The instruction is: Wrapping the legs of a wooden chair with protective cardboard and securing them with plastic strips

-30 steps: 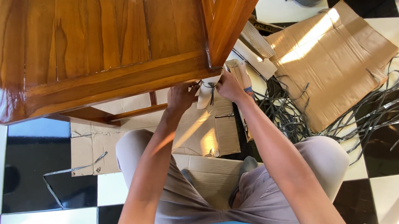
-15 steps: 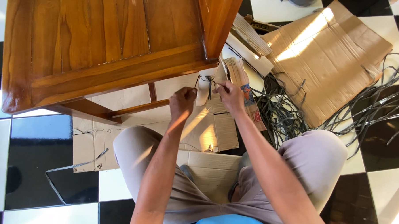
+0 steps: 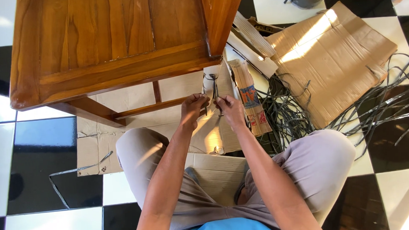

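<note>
A polished brown wooden table [image 3: 116, 45] stands over me, seen from above. One of its legs [image 3: 211, 85] is wrapped in pale cardboard and bound by a dark plastic strap [image 3: 215, 89]. My left hand [image 3: 193, 108] and my right hand [image 3: 229, 108] are side by side just in front of that leg, each pinching an end of the strap. I sit on the floor with my knees apart.
Flattened cardboard [image 3: 333, 51] lies at the upper right, with a tangle of dark straps [image 3: 385, 108] beside it. More cardboard sheets [image 3: 124, 140] lie under the table. A loose strap [image 3: 66, 174] rests on the black-and-white tiled floor [image 3: 42, 152].
Both hands have drawn back from the table's corner toward me, down along the wrapped leg, and come closer together on the strap. The view has shifted slightly.
</note>
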